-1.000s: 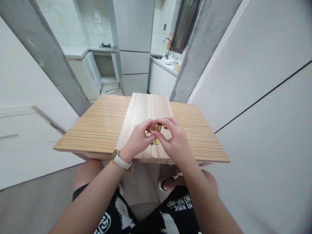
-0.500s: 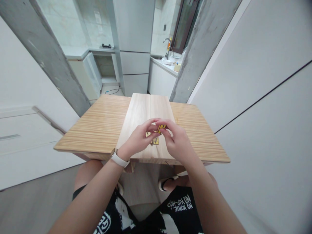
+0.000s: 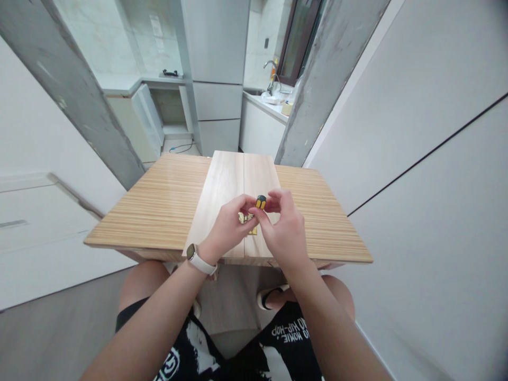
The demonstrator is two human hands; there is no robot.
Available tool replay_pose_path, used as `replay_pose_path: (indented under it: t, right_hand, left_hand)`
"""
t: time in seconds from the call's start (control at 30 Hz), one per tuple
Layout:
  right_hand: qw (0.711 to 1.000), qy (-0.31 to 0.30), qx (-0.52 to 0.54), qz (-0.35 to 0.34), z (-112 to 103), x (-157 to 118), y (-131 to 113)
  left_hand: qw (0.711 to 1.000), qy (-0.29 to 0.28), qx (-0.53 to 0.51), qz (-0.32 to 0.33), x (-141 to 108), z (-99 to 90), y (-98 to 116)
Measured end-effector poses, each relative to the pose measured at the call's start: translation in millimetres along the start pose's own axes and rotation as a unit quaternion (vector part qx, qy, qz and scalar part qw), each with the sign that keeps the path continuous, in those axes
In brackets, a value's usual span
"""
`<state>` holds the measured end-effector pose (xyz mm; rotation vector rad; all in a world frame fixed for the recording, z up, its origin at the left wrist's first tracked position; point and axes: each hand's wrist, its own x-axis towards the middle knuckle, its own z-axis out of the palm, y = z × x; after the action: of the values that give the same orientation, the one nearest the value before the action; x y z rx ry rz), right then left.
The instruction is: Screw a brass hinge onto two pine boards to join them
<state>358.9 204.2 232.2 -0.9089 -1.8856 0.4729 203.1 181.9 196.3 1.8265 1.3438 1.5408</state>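
Observation:
Between my hands is a small yellow-and-black grooved handle [image 3: 261,202] that looks like a stubby screwdriver, its dark end facing up. Its lower part is hidden behind fingers. My left hand [image 3: 232,222] is closed, fingertips pinching it from the left. My right hand [image 3: 286,227] grips it from the right, with the thumb in front and fingers curled behind. Below them a brass hinge [image 3: 253,231] lies over the seam of two pale wooden boards [image 3: 226,185], mostly covered by my left hand.
The boards lie across a striped wooden table [image 3: 159,206], reaching its front edge. My knees are under that edge. Beyond stand a grey fridge [image 3: 216,47], a sink counter [image 3: 262,124] and an open low cabinet [image 3: 170,108]. White panels flank both sides.
The yellow-and-black handle has turned from lying slanted to standing more upright, dark end up. My right fingers have opened out somewhat on its right side.

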Motion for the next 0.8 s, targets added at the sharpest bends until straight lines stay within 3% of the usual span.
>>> replay_pose_path:
  t: [0.17, 0.4, 0.57, 0.63, 0.8]
  right_hand:
    - [0.998, -0.051, 0.013, -0.032, -2.6, 5.2, -1.1]
    - [0.991, -0.122, 0.021, -0.059, -13.0, 13.0, 0.5]
    - [0.983, -0.16, 0.066, -0.063, -18.2, 14.1, 0.1]
    - [0.983, -0.154, 0.076, -0.065, -16.8, 12.7, -1.7]
    - [0.997, -0.062, 0.013, -0.047, -7.3, 7.8, -4.7]
  left_hand:
    - [1.0, -0.006, -0.009, -0.015, 2.3, -7.2, -1.9]
    - [0.985, -0.107, -0.131, -0.016, 3.6, -17.0, -2.5]
    - [0.992, -0.085, -0.09, -0.018, 4.3, -14.6, -0.5]
    - [0.994, -0.068, -0.084, -0.015, 4.1, -12.3, -0.1]
    - [0.998, -0.03, -0.047, -0.016, 3.8, -5.2, 0.8]
